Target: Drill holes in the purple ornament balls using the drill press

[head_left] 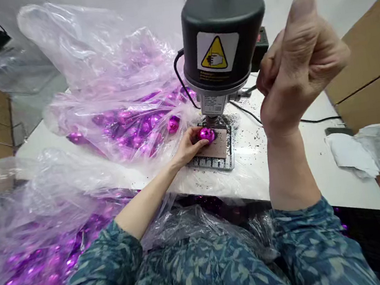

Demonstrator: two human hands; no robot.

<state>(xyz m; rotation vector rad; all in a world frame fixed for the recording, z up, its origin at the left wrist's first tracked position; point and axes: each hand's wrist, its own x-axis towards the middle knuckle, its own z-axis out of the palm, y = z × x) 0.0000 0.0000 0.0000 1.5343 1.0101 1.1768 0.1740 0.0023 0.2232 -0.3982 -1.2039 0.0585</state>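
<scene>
— Where to find the shiny magenta ball [207, 134]?
— Just below the chuck [212, 121] of the dark machine [221, 21], over the brown board [217, 148] on the metal base [227, 163]. Clamped in the grip of the left hand [188, 147], between thumb and fingers.
— And with the right hand [296, 63]?
— Closed in a fist round the lever [250, 89], thumb uppermost.
— Nearby?
— See dark flakes [250, 137] scattered over the white desk [322, 162], and to the left a clear plastic bag [65, 42] of similar balls [146, 126].
</scene>
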